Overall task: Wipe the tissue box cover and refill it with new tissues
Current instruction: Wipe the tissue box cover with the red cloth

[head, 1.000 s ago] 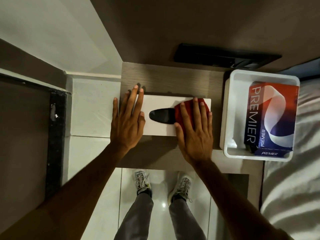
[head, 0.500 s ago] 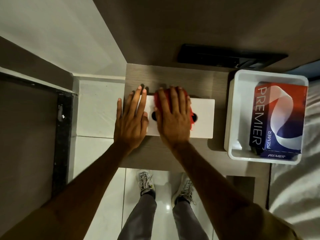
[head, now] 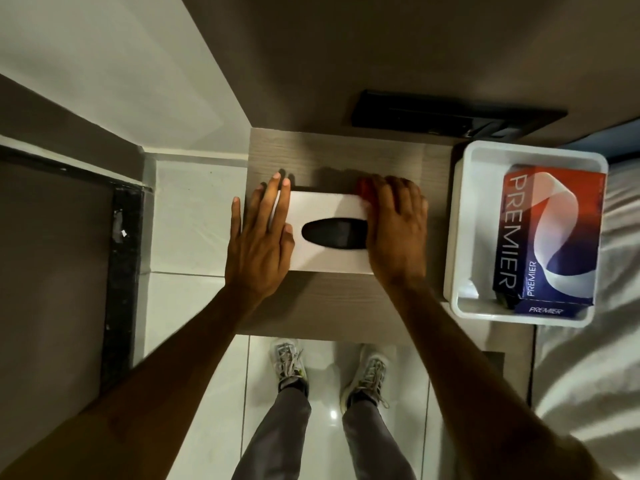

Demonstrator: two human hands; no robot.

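A white tissue box cover (head: pixel 325 209) with a dark oval slot lies on a small wooden side table (head: pixel 332 299). My left hand (head: pixel 259 244) rests flat with spread fingers on the cover's left end. My right hand (head: pixel 396 230) presses a red cloth (head: pixel 363 187) onto the cover's right end; only a sliver of cloth shows by my fingers. A red, white and blue PREMIER tissue pack (head: pixel 550 237) stands in a white plastic bin (head: pixel 464 216) to the right.
A dark flat panel (head: pixel 450 117) sits against the wall behind the table. White bedding (head: pixel 595 375) lies at the right, past the bin. Below the table are white floor tiles and my shoes (head: pixel 329 372). A dark door frame (head: pixel 124 271) stands at the left.
My right hand slid the red cloth from the cover's middle back to its right end, uncovering the oval slot. My left hand stayed on the left end.
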